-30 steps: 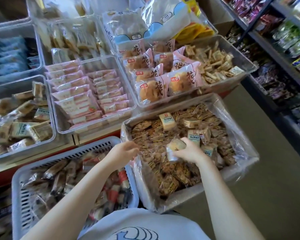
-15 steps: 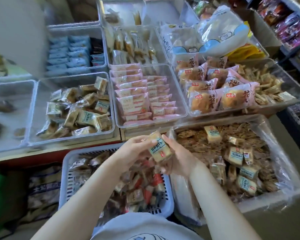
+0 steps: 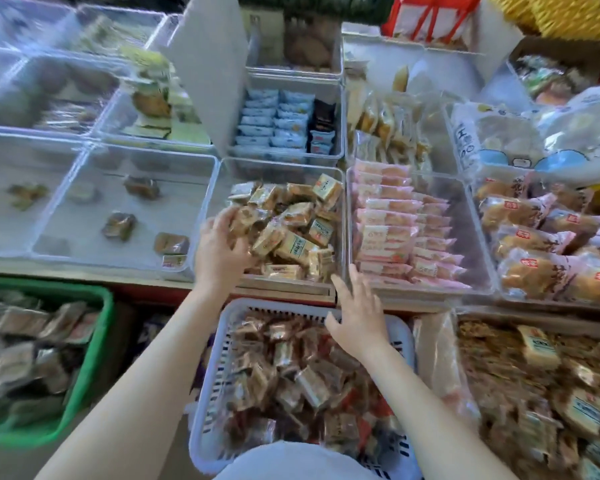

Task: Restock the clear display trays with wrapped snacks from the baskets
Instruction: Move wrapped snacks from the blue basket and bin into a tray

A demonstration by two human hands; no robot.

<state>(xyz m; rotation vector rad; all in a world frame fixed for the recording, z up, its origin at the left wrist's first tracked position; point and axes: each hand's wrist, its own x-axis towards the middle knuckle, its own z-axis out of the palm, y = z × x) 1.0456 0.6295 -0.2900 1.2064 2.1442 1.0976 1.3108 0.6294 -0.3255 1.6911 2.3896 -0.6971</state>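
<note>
Left hand [image 3: 222, 245] lay with fingers spread on the heap of square, tan, glossy film-wrapped snacks [image 3: 291, 230] filling the clear plastic display tray [image 3: 340, 216]; whether it clasped any packet could not be told. Right hand [image 3: 355, 315] was flat, fingers apart and empty, above the far rim of the white slotted plastic basket [image 3: 208, 375], which held crinkly brown and red wrapped packets [image 3: 291, 372]. Edges of the view were motion-blurred.
</note>
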